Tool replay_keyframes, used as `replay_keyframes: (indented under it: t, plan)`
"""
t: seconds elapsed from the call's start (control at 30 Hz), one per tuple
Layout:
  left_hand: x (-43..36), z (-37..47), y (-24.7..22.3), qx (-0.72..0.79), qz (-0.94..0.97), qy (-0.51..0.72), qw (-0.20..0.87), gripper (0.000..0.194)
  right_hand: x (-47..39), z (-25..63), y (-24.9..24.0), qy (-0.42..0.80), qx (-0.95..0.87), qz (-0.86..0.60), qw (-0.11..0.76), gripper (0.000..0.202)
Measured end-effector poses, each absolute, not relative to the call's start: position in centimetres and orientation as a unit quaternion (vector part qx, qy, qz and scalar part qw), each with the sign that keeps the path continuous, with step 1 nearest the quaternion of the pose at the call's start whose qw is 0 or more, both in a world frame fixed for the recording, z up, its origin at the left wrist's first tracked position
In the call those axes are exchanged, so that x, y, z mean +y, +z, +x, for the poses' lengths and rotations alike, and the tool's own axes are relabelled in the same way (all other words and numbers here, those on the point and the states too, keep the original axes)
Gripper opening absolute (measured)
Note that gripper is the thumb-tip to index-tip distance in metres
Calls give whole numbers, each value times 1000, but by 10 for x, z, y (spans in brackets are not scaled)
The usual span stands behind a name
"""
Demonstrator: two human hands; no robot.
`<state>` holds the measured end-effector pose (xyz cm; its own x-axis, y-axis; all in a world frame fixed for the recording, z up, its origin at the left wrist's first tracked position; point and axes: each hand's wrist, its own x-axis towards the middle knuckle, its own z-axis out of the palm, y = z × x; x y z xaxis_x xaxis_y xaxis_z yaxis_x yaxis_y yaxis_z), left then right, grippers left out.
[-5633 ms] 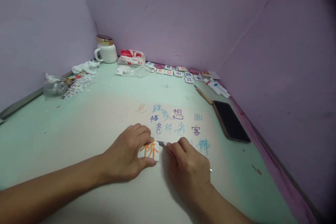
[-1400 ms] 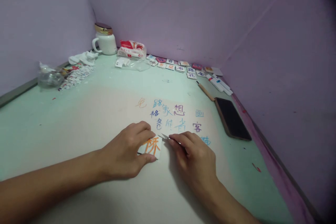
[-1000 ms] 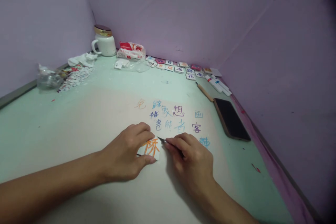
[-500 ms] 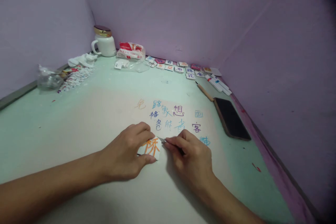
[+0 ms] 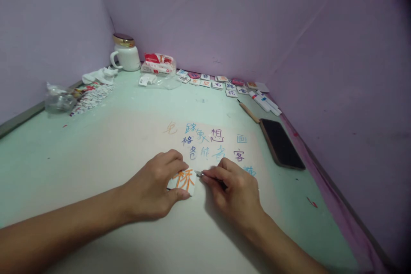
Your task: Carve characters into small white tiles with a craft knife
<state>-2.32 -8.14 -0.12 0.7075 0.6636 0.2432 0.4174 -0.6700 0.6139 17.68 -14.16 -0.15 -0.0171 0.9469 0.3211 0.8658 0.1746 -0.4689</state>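
The left hand (image 5: 157, 184) pinches a square white tile (image 5: 185, 182) flat on the tabletop (image 5: 138, 248), thumb along its near edge and fingertips along its far one; an orange character, 桥, shows between them. The right hand (image 5: 236, 188) grips a slim craft knife (image 5: 200, 174) like a pen, its pointed blade at the tile's right upper corner, though contact cannot be made out. The tile looks light, thin and fairly stiff, whether card or rubber is unclear, and would probably slide on the smooth surface unless pressed; opposite edges seem the best hold, clear of the blade. The knife's handle looks like smooth, rigid metal, best held close behind the blade. Coloured characters (image 5: 217, 135) mark the matte pale surface beyond the fingers; right of them lies a flat, glossy smartphone (image 5: 282, 143).
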Motion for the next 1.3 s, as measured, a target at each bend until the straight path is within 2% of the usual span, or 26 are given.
replay_keyframes:
  t: [0.23,0.57,1.3]
  plan:
    - [-81,-23,-1,308,881,231,274,23,-144,178,0,94,-698,-651,281,15]
    - [-81,-22,-1,306,879,236,279,21,-146,173,-3,62,-691,-667,271,16]
    - [-81,-22,0,302,882,228,282,20,-146,175,4,122,-685,-666,269,14]
